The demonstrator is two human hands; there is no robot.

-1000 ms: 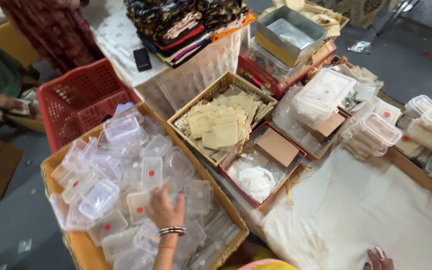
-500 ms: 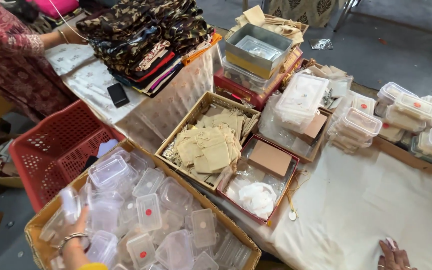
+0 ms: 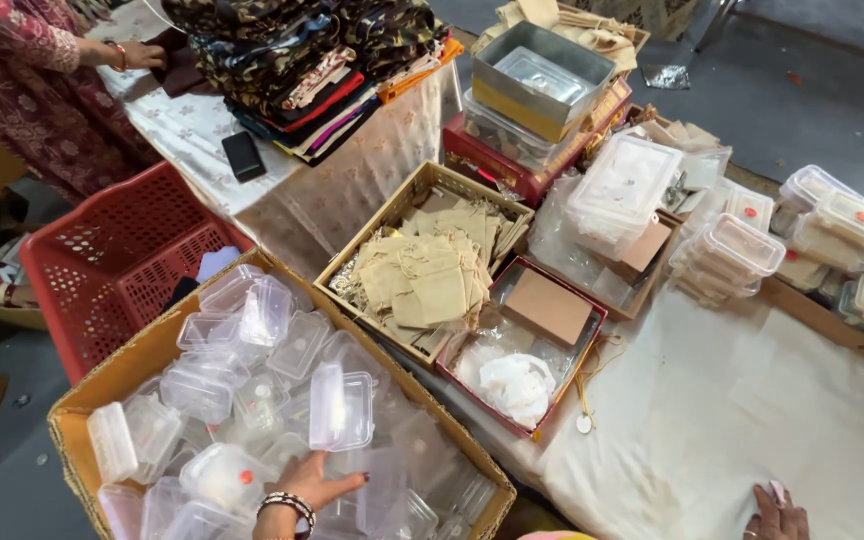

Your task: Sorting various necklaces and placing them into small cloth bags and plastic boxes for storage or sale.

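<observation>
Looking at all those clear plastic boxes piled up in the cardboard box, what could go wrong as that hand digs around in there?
The left hand reaches among loosely heaped clear plastic containers in the cardboard box; one open container stands on edge right by it and could topple or slide. Thin lids might crack if pressed. The right hand rests apart on the white cloth, so nothing steadies the pile.

Clear, glossy plastic tubs (image 3: 340,405) fill a matt brown cardboard box (image 3: 132,365). The pouches (image 3: 432,285) look like coarse beige cloth. A smooth grey metal tin (image 3: 542,80) shines dully, and the crate (image 3: 117,255) is red moulded plastic.
</observation>
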